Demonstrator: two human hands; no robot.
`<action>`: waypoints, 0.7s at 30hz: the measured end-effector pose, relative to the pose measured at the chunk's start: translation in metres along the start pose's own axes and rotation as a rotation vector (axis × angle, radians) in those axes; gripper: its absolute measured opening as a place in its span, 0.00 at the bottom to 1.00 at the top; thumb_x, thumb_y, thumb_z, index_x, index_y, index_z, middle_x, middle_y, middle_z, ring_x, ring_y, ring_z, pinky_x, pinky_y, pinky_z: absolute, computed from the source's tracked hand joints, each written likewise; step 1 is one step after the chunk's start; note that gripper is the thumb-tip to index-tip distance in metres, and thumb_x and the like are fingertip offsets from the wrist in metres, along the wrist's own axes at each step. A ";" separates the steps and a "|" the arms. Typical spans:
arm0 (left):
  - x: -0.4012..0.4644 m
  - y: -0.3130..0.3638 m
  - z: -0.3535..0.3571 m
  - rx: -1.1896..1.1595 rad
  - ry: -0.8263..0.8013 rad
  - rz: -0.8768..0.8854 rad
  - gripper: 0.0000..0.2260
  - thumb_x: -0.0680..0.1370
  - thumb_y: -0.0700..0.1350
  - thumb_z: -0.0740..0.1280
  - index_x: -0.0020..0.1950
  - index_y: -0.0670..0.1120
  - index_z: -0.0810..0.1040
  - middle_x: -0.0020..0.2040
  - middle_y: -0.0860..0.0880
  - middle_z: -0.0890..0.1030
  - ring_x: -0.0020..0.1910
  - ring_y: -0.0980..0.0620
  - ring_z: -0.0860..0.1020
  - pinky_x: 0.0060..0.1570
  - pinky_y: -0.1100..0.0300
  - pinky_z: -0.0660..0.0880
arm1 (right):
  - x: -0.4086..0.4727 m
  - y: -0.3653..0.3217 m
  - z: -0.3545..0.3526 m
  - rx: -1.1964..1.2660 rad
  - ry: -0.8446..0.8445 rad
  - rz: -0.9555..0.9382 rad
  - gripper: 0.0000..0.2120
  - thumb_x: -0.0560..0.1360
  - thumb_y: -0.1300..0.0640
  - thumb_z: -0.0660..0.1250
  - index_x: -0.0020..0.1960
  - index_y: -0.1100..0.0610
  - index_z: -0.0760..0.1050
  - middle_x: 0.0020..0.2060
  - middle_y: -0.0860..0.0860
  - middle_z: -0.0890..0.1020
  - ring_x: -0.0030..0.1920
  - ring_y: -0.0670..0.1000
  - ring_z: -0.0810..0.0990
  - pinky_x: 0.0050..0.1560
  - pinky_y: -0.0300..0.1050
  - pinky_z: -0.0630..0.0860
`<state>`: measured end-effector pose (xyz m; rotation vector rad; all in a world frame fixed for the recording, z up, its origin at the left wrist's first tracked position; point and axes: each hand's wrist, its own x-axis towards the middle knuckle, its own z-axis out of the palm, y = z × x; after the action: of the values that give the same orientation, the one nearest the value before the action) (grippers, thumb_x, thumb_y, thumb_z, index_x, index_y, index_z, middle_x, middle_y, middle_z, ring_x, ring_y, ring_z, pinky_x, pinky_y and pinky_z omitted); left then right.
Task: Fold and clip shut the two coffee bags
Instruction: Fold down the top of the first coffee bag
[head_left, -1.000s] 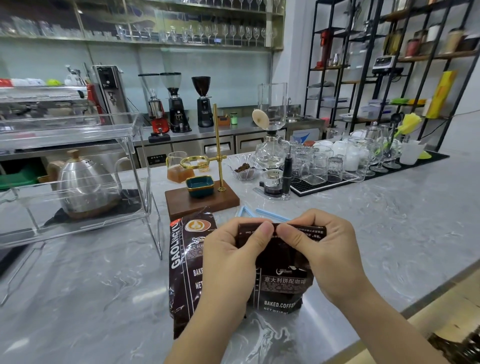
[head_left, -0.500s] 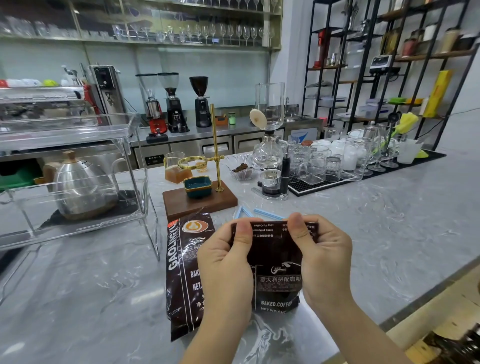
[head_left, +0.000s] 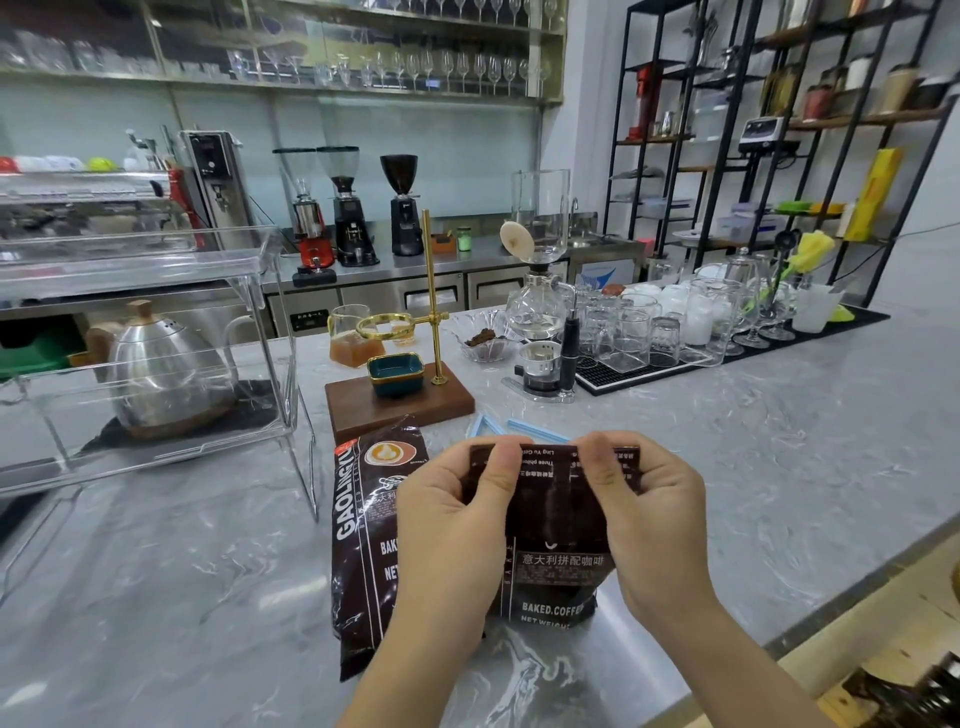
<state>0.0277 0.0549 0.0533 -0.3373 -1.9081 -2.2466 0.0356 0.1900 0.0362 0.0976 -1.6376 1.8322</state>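
Fingers (head_left: 501, 467) pinch folded bag (head_left: 558, 525) top; label "BAKED.COFFEE".

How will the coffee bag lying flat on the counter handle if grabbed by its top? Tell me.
The lying coffee bag looks full and bulging, so probably heavy for its size. Its creased film suggests it would sag, not stay stiff. The glossy surface may slip, and its unclipped top might spill.

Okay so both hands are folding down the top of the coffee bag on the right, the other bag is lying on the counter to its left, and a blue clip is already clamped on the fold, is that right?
Not quite. In the head view no clip is on the fold: the blue clips lie on the counter behind the bags. Both hands, left hand and right hand, do fold the right bag, with the other bag lying left.
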 end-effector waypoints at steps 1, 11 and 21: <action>0.000 0.001 0.000 -0.003 -0.015 -0.009 0.08 0.77 0.51 0.70 0.45 0.49 0.87 0.39 0.44 0.88 0.42 0.40 0.87 0.42 0.37 0.83 | 0.000 -0.001 -0.001 0.015 -0.027 0.013 0.17 0.65 0.37 0.76 0.40 0.52 0.85 0.33 0.50 0.86 0.33 0.48 0.84 0.33 0.42 0.81; -0.001 -0.002 -0.003 -0.082 -0.149 -0.059 0.13 0.63 0.50 0.78 0.43 0.44 0.87 0.39 0.42 0.89 0.40 0.44 0.88 0.35 0.55 0.84 | -0.002 -0.007 -0.003 0.036 -0.079 -0.019 0.05 0.66 0.51 0.77 0.37 0.52 0.84 0.31 0.50 0.86 0.32 0.48 0.84 0.33 0.39 0.80; -0.002 0.000 0.001 0.023 -0.087 0.049 0.12 0.64 0.51 0.78 0.40 0.45 0.86 0.36 0.45 0.88 0.37 0.42 0.87 0.37 0.50 0.84 | 0.003 -0.014 -0.005 0.051 -0.118 0.011 0.09 0.66 0.49 0.77 0.38 0.54 0.84 0.31 0.52 0.85 0.33 0.50 0.84 0.35 0.44 0.81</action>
<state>0.0296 0.0558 0.0532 -0.4809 -1.9438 -2.2121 0.0426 0.1954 0.0485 0.2243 -1.6743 1.9087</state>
